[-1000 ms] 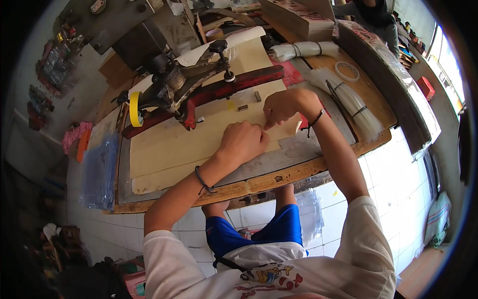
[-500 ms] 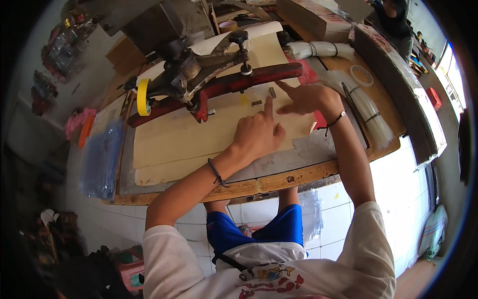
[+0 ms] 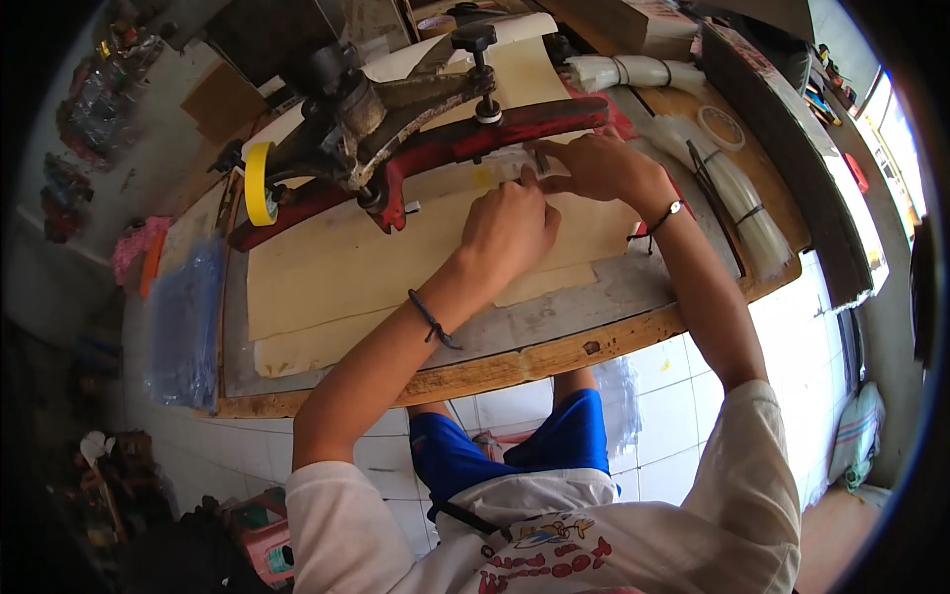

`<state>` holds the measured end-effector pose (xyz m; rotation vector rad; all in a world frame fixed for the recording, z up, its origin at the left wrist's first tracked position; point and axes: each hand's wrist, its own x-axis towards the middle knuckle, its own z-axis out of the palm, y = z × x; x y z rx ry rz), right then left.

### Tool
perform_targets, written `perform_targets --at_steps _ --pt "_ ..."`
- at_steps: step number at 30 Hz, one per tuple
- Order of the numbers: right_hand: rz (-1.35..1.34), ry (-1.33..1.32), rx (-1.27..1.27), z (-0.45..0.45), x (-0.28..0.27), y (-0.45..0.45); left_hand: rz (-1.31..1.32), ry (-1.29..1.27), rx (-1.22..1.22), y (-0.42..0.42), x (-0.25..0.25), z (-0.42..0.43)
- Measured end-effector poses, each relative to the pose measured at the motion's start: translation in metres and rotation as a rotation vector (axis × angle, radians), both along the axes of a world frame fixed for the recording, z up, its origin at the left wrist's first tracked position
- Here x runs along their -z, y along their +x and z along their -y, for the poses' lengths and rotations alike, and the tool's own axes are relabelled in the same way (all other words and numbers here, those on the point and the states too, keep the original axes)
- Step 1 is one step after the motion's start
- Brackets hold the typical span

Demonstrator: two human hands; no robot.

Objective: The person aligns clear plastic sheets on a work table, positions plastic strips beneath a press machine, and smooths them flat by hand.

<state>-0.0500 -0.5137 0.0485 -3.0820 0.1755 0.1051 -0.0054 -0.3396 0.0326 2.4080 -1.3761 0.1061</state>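
Note:
My left hand (image 3: 505,230) rests over a cream paper sheet (image 3: 346,259), its fingers curled under and the index fingertip down near small blocks. Anything beneath those fingers is hidden. From the right, my right hand (image 3: 606,168) reaches in with index finger and thumb apart. Its index fingertip is at a small dark metal block (image 3: 541,160) on the sheet. Just behind the hands runs the red bar (image 3: 515,121) of a black metal press frame (image 3: 361,119). A small pale piece (image 3: 413,207) lies by the bar's red bracket.
A yellow ring (image 3: 259,184) hangs at the frame's left end. Bundled clear plastic strips (image 3: 737,188) and a white tape roll (image 3: 720,129) lie to the right. Blue-tinted plastic sheets (image 3: 186,332) hang over the left edge. The wooden table edge (image 3: 515,374) runs in front of me.
Both hands have moved slightly away from me, toward the bar. My left index finger, earlier stretched out, is now bent lower; my right index finger has drawn down to the metal block.

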Motion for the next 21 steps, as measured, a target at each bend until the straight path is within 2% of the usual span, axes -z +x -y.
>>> perform_targets --at_steps 11,21 --pt "0.013 -0.069 0.042 -0.005 -0.006 -0.004 -0.064 0.004 0.014 0.003 -0.004 -0.003" --pt "0.020 0.056 -0.002 0.000 -0.012 -0.007 0.041 0.096 -0.003 -0.009 -0.006 -0.013"
